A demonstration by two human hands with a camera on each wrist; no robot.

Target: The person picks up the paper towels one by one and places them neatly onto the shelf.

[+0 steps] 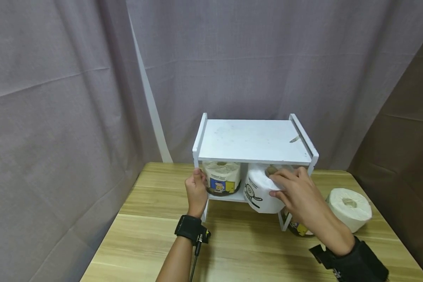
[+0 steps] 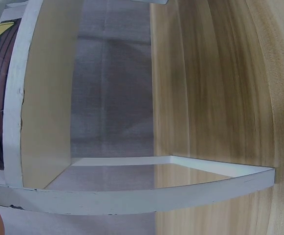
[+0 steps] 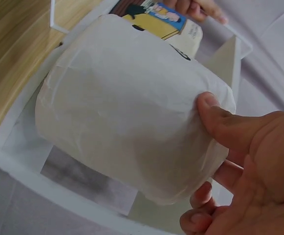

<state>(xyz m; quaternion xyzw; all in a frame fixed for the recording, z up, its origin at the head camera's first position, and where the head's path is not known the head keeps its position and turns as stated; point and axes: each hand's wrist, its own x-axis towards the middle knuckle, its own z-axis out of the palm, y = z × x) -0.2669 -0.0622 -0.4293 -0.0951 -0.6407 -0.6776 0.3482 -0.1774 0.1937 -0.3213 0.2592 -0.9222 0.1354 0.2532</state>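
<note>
A white two-tier shelf (image 1: 246, 139) stands on the table. My right hand (image 1: 296, 192) pinches a white toilet roll (image 1: 262, 196) near its core hole, with the thumb on the outer wrapping. This roll sits tilted at the front of the lower tier, overhanging its edge. In the right wrist view the thumb presses the roll (image 3: 127, 107) close to one end. My left hand (image 1: 196, 192) grips the shelf's left front post. Beside it on the lower tier, a toilet roll with a printed wrapper (image 1: 222, 180) stands upright.
Right of the shelf, a cream-wrapped toilet roll (image 1: 349, 209) stands on the wooden table (image 1: 144, 235). Another printed roll (image 1: 299, 229) is partly hidden behind my right forearm. Grey curtains (image 1: 232, 58) hang behind and to the left.
</note>
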